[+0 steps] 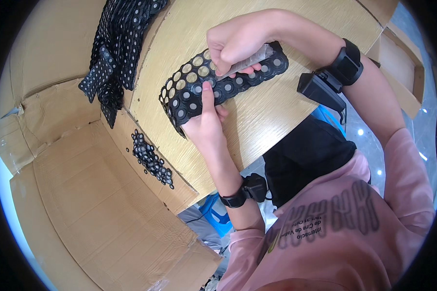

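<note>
Cardboard box, brown and open, flanks pale wood-grain table. Black disc-studded sheets lie bunched by the table's upper-left edge. Black rubber-looking strip with rows of grey-centred discs and round pale openings is on the table, under both hands; its left end curves up. Judged light, soft and floppy, probably grippy; the opened rows look weaker and likelier to tear. Best hold: thumb above, fingers beneath, on the disc-filled rows close to the working spot. Right hand is closed around the tool, fingertips showing below it. Left hand is partly closed, pinching the strip's near edge, thumb flat on top; fingers mostly hidden. Grey, flat, film-wrapped-looking tool has its tip beside the left thumb. Small loose black discs lie heaped near the box; likely light, easily scattered.
</note>
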The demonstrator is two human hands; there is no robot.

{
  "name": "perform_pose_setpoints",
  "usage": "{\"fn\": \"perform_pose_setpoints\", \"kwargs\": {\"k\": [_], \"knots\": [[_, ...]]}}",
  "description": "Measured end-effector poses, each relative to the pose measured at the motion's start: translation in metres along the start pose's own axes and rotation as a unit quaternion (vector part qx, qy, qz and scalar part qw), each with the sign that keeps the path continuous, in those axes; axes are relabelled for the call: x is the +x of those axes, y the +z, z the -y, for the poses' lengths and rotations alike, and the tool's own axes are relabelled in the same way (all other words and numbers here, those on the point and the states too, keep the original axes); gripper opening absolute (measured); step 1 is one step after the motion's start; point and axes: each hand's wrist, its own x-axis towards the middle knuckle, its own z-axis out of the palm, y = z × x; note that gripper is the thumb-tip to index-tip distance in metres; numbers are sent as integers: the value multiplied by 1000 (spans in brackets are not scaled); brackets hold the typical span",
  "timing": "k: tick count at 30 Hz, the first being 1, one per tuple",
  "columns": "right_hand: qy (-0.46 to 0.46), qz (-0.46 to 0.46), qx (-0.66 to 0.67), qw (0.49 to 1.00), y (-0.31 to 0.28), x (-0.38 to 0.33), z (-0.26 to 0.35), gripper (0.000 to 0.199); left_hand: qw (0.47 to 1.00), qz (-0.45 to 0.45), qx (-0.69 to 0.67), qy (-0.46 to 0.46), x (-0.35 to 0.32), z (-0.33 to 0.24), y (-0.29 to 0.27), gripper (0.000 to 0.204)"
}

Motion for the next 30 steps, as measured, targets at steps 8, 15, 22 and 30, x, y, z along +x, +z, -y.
{"fn": "perform_pose_setpoints", "kwargs": {"k": [8,15,22,30], "knots": [[-1,-15,-10,1000,4,1,0,21,1000,-1,-13,5,-1,1,0,16],[-4,-53,-34,998,14,1,0,22,999,-1,-35,12,-3,1,1,16],[-20,-59,-60,996,16,0,1,22,999,-2,-34,20,-5,0,4,14],[-25,-68,-66,995,9,-5,1,26,999,-25,22,-16,-3,-1,6,13]]}}
